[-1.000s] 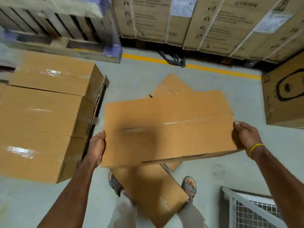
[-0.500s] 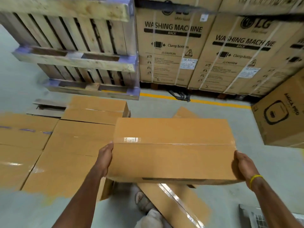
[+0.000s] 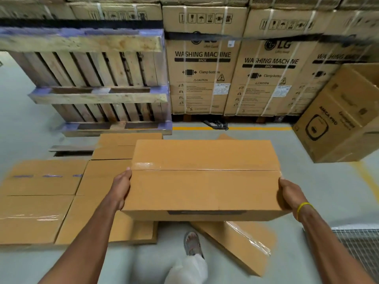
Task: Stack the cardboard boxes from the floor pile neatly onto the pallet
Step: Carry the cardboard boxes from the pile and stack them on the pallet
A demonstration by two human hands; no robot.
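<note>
Left hand (image 3: 121, 189) and right hand (image 3: 289, 193) grip a cardboard box (image 3: 205, 181) by its ends, mid-carry. Next, probably: set it squarely on the stacked boxes (image 3: 61, 201) to their left.

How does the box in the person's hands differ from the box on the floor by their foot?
The held box is lifted, gripped at its ends by the left hand and right hand; the floor box lies untouched. The held box sits square to the camera; the floor box lies at an angle, partly hidden beneath it. Both are brown cardboard, taped.
</note>
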